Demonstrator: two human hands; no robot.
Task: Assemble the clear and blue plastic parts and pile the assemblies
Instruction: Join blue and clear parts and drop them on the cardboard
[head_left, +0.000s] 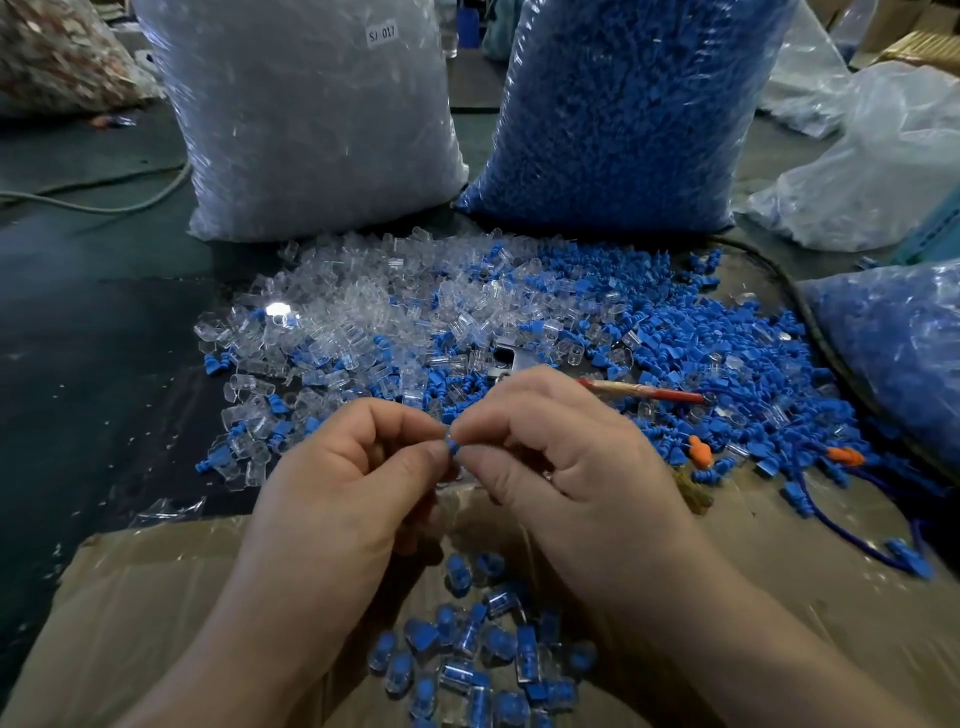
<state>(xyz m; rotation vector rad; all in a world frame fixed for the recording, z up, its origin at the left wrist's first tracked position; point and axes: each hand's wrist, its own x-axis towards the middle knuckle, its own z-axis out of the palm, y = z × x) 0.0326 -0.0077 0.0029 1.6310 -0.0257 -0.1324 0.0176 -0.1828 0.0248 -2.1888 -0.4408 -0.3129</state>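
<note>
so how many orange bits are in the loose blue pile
2: one orange bit just right of the right hand, another farther right; more may be buried.

Two hands (353, 467) (566, 452), one pinched blue part (453, 448), two orange pieces (698, 451) (845, 456)

- Slim red-and-tan stick tool (644, 391), lying flat, right of centre.
- Two small orange plastic pieces (698, 451), lower right, apart from each other.
- Flat brown cardboard sheet (156, 597), nearest foreground.
- Pale grey cable (104, 203) curving over dark green table top (78, 338), far left.
- Crumpled translucent plastic bags (883, 171), far right.
- White paper label (382, 34) printed "SJ 017", top centre.
</note>
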